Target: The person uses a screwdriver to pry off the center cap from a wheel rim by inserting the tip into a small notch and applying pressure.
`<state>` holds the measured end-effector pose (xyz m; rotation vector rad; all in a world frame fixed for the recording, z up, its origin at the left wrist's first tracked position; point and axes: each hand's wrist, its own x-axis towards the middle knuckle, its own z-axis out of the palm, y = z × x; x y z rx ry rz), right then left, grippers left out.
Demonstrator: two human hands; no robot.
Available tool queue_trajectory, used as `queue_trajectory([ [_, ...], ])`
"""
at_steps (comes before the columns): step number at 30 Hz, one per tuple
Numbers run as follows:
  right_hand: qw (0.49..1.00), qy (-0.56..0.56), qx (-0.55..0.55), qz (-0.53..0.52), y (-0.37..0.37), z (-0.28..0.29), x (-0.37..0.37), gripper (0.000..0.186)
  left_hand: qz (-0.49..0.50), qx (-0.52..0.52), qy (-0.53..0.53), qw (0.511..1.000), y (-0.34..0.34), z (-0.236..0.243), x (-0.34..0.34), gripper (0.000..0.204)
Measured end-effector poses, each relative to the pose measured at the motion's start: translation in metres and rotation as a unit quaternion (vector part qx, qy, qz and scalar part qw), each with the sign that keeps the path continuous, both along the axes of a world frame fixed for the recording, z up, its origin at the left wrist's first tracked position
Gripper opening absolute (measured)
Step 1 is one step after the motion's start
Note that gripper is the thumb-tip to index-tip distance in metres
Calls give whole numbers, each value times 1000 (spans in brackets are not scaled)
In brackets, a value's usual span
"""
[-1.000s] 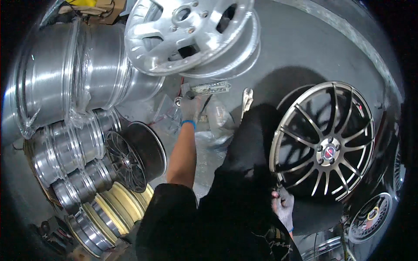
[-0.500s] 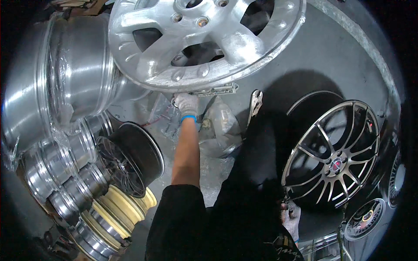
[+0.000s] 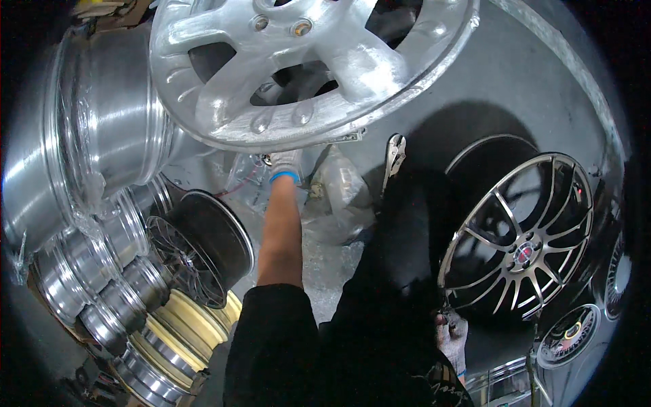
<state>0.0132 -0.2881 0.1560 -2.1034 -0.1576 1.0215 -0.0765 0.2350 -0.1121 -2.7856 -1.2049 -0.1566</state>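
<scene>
Big silver metal wheel (image 3: 369, 71) now hides more of gloved left hand (image 3: 287, 161), so can't tell its grip; gloved right hand (image 3: 454, 338), lower-right of wheel, likewise.

Gloved left grip (image 3: 287, 163) far forward, arm (image 3: 280, 234) straight; gloved right grip (image 3: 454, 336) low

silver wheel (image 3: 363, 64): bare metal, broad spokes, face tilted up, top of view, upper part cut off
dark wheel (image 3: 524, 254): thin grey spokes, red centre cap, leaning, right side
small shiny piece (image 3: 266, 159): below silver wheel's edge, kind unclear
</scene>
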Motion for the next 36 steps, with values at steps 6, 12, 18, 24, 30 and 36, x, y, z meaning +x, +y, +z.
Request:
queue_trajectory([
  [6, 997, 10, -15, 73, 31, 19, 24, 8, -34, -244, -166, 955, -81, 129, 48, 19],
  [12, 995, 11, 89, 51, 50, 42, 53, 3, -296, -714, -149, 617, -216, 264, 94, 15],
  [18, 978, -89, 178, 62, 41, 72, 63, 18, -385, -721, -9, 576, -246, 317, 113, 20],
  [24, 969, -90, 220, 61, 18, 77, 52, 14, -483, -621, 10, 618, -267, 338, 121, 31],
  [30, 955, -131, 255, 73, 3, 76, 43, 9, -573, -578, 14, 581, -278, 348, 124, 28],
  [36, 946, -160, 282, -17, -13, 75, 40, 8, -443, -707, -54, 549, -309, 342, 131, 30],
])
